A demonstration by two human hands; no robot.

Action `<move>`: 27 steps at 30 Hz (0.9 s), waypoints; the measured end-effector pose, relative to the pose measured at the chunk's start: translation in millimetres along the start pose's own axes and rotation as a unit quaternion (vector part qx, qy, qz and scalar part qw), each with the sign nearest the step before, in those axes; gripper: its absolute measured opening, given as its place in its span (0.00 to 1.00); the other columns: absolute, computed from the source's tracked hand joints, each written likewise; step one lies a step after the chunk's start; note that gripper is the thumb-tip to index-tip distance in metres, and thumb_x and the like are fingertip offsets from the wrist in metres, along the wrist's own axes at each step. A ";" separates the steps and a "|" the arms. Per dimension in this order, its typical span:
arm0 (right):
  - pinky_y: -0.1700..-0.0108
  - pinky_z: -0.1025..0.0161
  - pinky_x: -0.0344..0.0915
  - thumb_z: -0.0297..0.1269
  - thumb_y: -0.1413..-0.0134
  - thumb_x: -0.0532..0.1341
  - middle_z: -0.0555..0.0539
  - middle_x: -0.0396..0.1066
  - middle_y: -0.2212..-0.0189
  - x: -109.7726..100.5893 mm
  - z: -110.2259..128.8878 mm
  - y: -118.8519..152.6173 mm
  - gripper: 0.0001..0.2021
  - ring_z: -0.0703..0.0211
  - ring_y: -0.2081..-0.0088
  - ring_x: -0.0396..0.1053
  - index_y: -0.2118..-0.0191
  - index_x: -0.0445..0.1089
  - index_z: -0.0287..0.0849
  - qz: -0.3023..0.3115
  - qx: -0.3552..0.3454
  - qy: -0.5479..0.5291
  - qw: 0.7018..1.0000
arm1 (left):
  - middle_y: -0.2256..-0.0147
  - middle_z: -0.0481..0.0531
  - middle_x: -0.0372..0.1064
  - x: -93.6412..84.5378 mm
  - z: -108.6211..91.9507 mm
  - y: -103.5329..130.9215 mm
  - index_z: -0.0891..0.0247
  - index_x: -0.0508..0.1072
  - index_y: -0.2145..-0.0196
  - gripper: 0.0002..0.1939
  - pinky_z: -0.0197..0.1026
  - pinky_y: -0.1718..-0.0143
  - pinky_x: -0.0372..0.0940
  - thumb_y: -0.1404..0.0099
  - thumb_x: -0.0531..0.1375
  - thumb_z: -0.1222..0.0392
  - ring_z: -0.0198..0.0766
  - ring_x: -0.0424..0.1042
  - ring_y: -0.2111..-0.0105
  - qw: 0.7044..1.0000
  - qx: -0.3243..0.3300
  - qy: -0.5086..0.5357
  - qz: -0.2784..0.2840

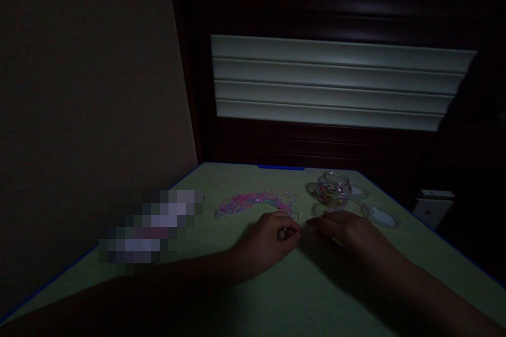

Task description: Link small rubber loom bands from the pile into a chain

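Note:
My left hand (pixel 271 242) is over the middle of the table, thumb and index finger pinched in a ring; anything between the tips is too small to make out. Close by on the right, my right hand (pixel 343 231) has its fingertips pressed together, pointing at the left ones, and their contents cannot be made out either. Just beyond both hands lies a curved pile of small pink, purple and bluish strips (pixel 256 200). A clear round jar (pixel 334 189) behind my right hand holds many-coloured small pieces.
Beside the jar lies a clear round lid-like piece (pixel 381 217) with a white centre. A blurred-out object (pixel 158 226) occupies the left of the pale table (pixel 276 295), which has a blue edge. Dark panelling with white slats (pixel 336 84) rises behind; a white box (pixel 435 208) stands beyond the right edge.

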State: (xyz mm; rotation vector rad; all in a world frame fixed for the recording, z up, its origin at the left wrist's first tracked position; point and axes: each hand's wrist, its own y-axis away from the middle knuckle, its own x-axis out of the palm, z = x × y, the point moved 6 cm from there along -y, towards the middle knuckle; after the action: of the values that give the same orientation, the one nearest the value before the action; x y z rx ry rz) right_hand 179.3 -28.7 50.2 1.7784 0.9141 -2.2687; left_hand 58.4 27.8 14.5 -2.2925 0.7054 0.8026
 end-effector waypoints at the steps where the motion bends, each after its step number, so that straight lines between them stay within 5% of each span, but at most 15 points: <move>1: 0.68 0.65 0.57 0.26 0.48 0.52 0.47 0.69 0.71 0.2 0.1 -0.2 0.10 0.61 0.69 0.66 0.64 0.68 0.43 0.001 0.001 0.002 1.000 | 0.74 0.45 0.61 -0.1 -1.1 0.1 0.62 0.72 0.70 0.07 0.32 0.73 0.54 0.41 0.54 0.63 0.30 0.61 0.73 1.000 0.002 -0.003 0.001; 27: 0.68 0.67 0.55 0.25 0.48 0.52 0.49 0.67 0.74 1.3 3.4 -0.5 0.09 0.63 0.71 0.63 0.69 0.68 0.41 0.007 0.002 -0.009 1.000 | 0.75 0.45 0.61 4.0 -2.3 0.8 0.63 0.71 0.71 0.07 0.32 0.75 0.52 0.40 0.53 0.63 0.29 0.60 0.75 1.000 0.011 -0.019 0.018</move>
State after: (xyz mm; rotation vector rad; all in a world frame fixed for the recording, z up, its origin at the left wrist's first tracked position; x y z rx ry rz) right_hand 175.8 -29.7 49.6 1.7586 0.8926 -2.2752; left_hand 61.4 24.6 12.8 -2.2452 0.7355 0.8496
